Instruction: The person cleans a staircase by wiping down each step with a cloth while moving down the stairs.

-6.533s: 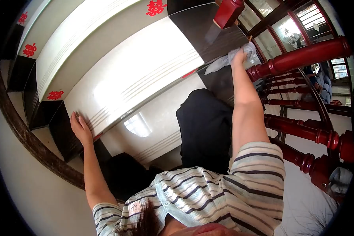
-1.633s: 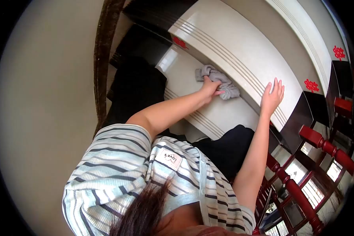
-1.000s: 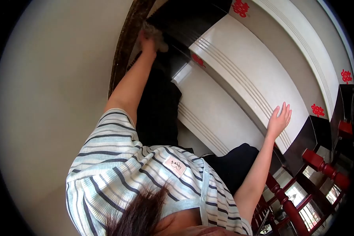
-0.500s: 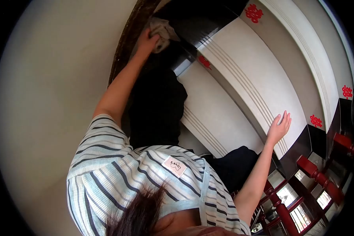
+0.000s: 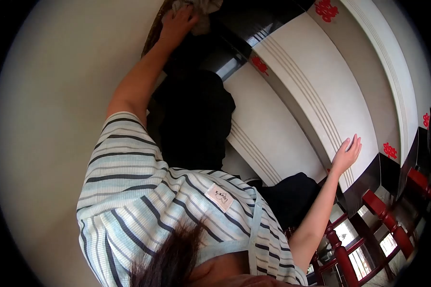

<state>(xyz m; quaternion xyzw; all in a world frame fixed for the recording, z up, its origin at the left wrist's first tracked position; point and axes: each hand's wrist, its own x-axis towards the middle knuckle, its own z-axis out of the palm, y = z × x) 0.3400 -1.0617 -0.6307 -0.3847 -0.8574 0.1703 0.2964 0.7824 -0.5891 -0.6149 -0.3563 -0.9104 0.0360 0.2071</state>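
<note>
At the top left, my left hand (image 5: pixel 178 25) presses on a crumpled grey cloth (image 5: pixel 201 25), its fingers bent over it. The cloth lies on the black end of a stair step (image 5: pixel 244 21), beside the dark brown curved edging (image 5: pixel 154 36); its far part is cut off by the frame's top. My right hand (image 5: pixel 347 155) rests with fingers apart and nothing in it on the striped edge of a pale step (image 5: pixel 316 76), near that step's right end.
A lower pale step (image 5: pixel 268 119) lies before my knees in black trousers. Red paper characters (image 5: pixel 326 10) mark the risers. Dark red railings (image 5: pixel 383 210) stand at the lower right, with a plain wall (image 5: pixel 72 119) at the left. Higher steps rise at the upper right.
The cloth passed from my right hand to my left, went from the lower pale step to the dark left end, and has since moved further up. My right hand stays on the pale step's edge.
</note>
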